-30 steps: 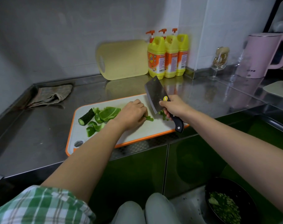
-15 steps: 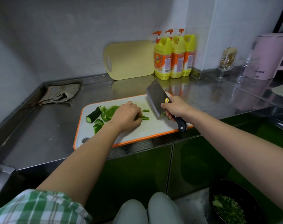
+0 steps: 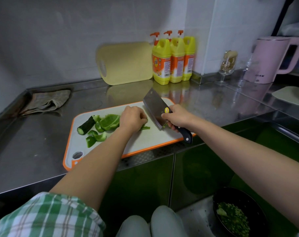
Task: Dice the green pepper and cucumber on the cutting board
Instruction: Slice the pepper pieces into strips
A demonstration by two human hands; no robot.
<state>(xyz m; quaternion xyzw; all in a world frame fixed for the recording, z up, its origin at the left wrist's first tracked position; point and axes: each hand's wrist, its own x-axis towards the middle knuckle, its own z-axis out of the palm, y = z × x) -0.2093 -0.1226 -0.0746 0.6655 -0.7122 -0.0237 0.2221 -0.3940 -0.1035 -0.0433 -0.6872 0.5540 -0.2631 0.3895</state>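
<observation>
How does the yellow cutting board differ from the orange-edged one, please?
The yellow board stands on edge against the wall, bare; the orange-edged board lies flat and carries cut vegetables. The yellow board is one colour; the orange-edged board is white inside its rim. Both have a handle hole.

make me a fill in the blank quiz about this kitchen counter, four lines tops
1. The cleaver is gripped by the ____ hand.
2. The left hand pins a pepper strip on a cutting board with an ____ rim.
3. ____ yellow bottles stand by the wall.
4. The kettle is ____.

Missing words: right; orange; three; pink
</observation>
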